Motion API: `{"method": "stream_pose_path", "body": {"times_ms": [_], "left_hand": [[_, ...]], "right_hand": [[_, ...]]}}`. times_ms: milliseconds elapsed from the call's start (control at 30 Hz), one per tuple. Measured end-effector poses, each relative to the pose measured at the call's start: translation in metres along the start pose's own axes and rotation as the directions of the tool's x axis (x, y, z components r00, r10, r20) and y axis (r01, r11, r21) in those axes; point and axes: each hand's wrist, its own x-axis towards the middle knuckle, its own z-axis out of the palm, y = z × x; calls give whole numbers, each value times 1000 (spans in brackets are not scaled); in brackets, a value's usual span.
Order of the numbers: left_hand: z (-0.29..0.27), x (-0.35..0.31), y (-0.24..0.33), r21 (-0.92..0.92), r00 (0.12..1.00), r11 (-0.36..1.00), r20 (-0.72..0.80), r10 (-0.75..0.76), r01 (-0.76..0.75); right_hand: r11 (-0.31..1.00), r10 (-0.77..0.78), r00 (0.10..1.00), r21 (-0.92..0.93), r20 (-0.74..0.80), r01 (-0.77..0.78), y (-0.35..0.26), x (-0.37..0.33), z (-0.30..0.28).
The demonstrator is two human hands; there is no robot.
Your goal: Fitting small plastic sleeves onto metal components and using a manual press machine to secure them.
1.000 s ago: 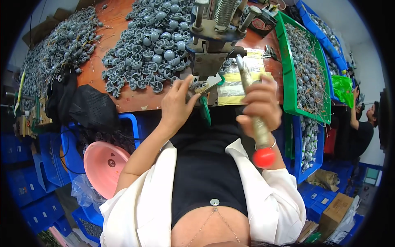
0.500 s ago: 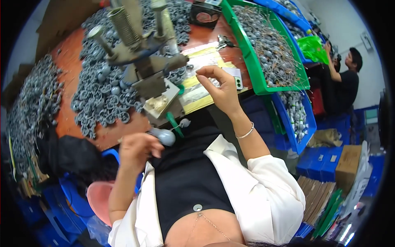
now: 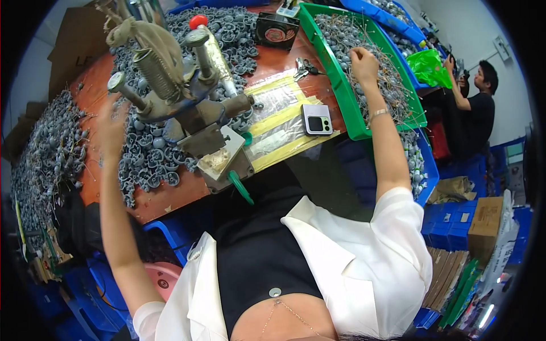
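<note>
My right hand [image 3: 364,67] is over the green crate [image 3: 355,133], its fingers bent and closed together above a heap of small grey round parts with thin wires [image 3: 375,79]. Whatever lies between the fingertips, if anything, is too small to make out. Smeared by motion, my left hand [image 3: 112,128] is at the left of the bench press [image 3: 190,116], beside a pile of grey plastic ring-shaped parts [image 3: 151,162]. Its fingers cannot be read. A green strip [image 3: 240,187] sticks out from the front of the press base.
A flip phone [image 3: 317,120] and keys [image 3: 305,68] lie by yellow-taped plastic sheeting [image 3: 267,136] on the red-orange table [image 3: 91,142]. Behind them is a small fan [image 3: 277,30]. More grey parts [image 3: 48,150] heap at far left. Another person [image 3: 480,108] sits at far right.
My right hand has moved right, from above the taped sheeting to the green crate. My left hand has moved up and left from the press front, where a grey round part no longer shows.
</note>
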Motion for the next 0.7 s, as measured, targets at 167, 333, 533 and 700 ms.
{"method": "stream_pose_path", "body": {"times_ms": [167, 333, 533, 700], "left_hand": [[74, 17, 91, 271, 872, 916, 468, 142, -295], [104, 11, 21, 169, 789, 776, 244, 564, -607], [36, -7, 40, 262, 908, 891, 305, 289, -371], [22, -23, 1, 251, 921, 888, 49, 386, -386]], "right_hand": [[825, -51, 968, -536, 247, 180, 39, 52, 48], [638, -210, 939, -690, 272, 342, 32, 52, 32], [986, -89, 982, -123, 166, 111, 56, 79, -1], [974, -71, 975, 196, -212, 113, 25, 97, -68]]}}
